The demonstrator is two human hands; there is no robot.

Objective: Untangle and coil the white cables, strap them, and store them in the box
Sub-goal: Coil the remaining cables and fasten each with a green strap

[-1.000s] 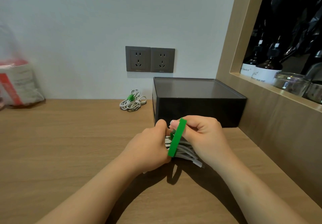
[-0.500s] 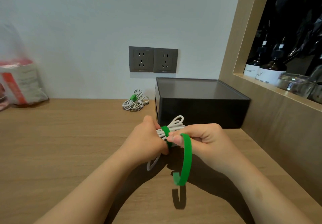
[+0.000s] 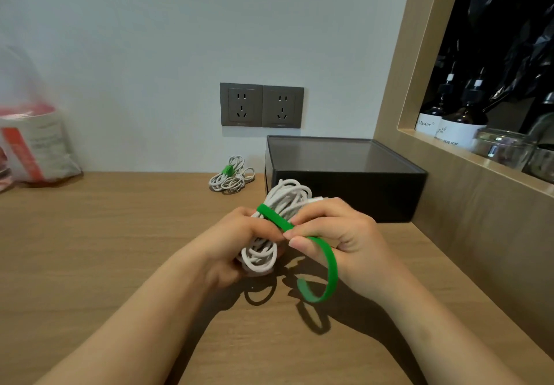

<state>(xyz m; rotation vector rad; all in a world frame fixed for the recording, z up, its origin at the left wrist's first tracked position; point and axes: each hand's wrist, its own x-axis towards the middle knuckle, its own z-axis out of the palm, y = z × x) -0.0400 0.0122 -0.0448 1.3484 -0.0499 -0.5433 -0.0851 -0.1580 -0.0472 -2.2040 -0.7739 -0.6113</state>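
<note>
Above the wooden table, my left hand (image 3: pixel 239 240) grips a coiled white cable (image 3: pixel 284 199) around its middle. A green strap (image 3: pixel 325 267) runs over the coil's waist; my right hand (image 3: pixel 335 234) pinches it between thumb and forefinger, and its loose end curls down toward the table. A second white cable coil (image 3: pixel 230 176), bound with a green strap, lies on the table by the wall. The black box (image 3: pixel 344 187) stands just behind my hands with a dark lid shut on top.
Two grey wall sockets (image 3: pixel 261 105) sit above the box. A plastic bag (image 3: pixel 33 148) stands at the far left on the wooden table (image 3: pixel 105 249). At the right, a wooden-framed niche (image 3: pixel 449 151) holds dark bottles and glass jars.
The strap has been drawn across the coil's top and now wraps its waist. The coil has tilted up, showing more loops above my hands; the loose end swung right.
</note>
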